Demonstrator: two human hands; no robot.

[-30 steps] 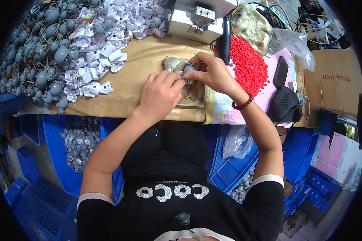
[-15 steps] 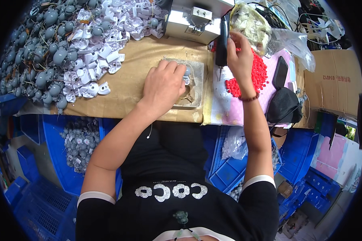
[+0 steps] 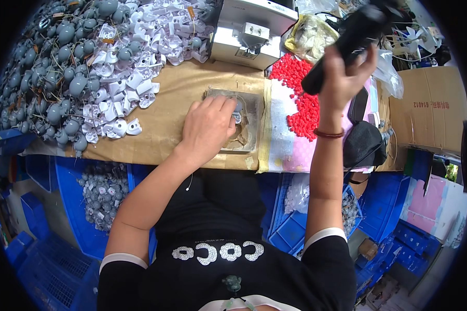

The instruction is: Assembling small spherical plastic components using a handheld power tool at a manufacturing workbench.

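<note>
Head view, the only one I've got: my left hand [image 3: 206, 129] is flat down on the small metal plate [image 3: 250, 111] in the middle of the brown-paper bench [image 3: 171, 98], fingers curled over a little grey-white part [image 3: 237, 113] at the plate's upper edge. Most of it is under my fingertips, so I can't really say what shape it is, probably one of the small plastic housings. It looks light and stiff, the kind of thing that skates around if you don't pin it, so pressing from above with two or three fingers near its edges is the way to hold it.

My right hand [image 3: 342, 78] is up in the air, clenched around a black handheld tool [image 3: 347, 39], gripped low on the body. It looks chunky and a bit top-heavy, so a full fist suits it.

Around that: a pile of red plastic beads [image 3: 301, 98] just right of the plate, easy to scatter with a wrist. A white bench machine [image 3: 249, 31] sits behind the plate. To the left there's a heap of white plastic shells [image 3: 135, 67] and beyond it grey bulb-shaped parts with wires [image 3: 52, 67]. A black pouch [image 3: 366, 142] and a cardboard box [image 3: 425, 111] crowd the right. Blue crates [image 3: 62, 207] sit below the bench.
</note>
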